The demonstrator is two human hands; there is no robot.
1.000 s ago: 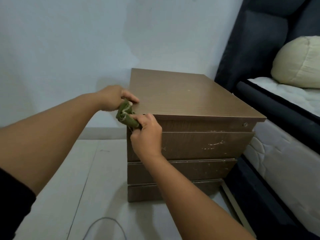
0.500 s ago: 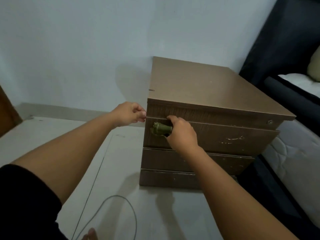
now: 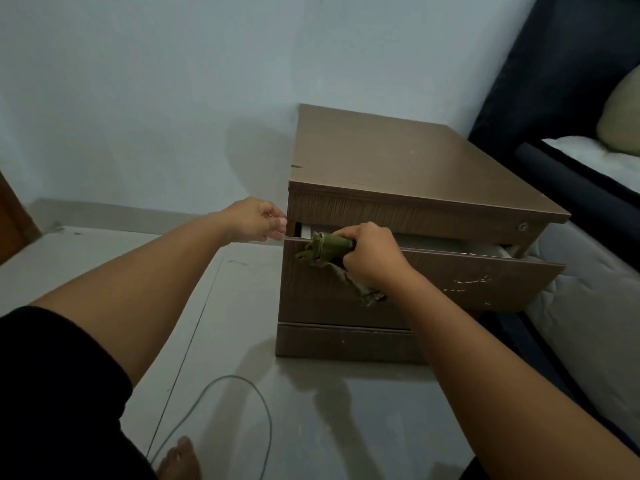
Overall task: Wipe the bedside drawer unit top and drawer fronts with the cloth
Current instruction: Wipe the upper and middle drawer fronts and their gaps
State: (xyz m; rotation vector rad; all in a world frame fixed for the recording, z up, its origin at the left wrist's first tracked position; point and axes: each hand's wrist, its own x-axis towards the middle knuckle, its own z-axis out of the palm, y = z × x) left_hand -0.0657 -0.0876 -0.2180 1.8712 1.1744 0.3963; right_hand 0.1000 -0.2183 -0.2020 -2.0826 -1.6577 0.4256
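Observation:
A brown wooden bedside drawer unit (image 3: 408,168) stands against the pale wall. Its upper drawer (image 3: 467,278) is pulled out a little, leaving a gap under the top. My right hand (image 3: 372,252) grips a green cloth (image 3: 323,249) at the drawer front's upper left edge; a tail of the cloth hangs below my wrist. My left hand (image 3: 258,220) has its fingers curled at the unit's left front corner, beside the gap, with the fingertips touching the edge. A lower drawer front (image 3: 343,341) stays closed.
A dark bed frame (image 3: 571,188) with a white mattress (image 3: 588,306) and a pale pillow (image 3: 620,116) stands right of the unit. A thin grey cable (image 3: 242,396) loops on the light floor near my foot (image 3: 180,459). A brown door edge (image 3: 14,220) shows far left.
The upper drawer has slid out from the unit. My right hand with the cloth moved from the top's corner down to the drawer front's upper edge. My left hand dropped to the left front corner.

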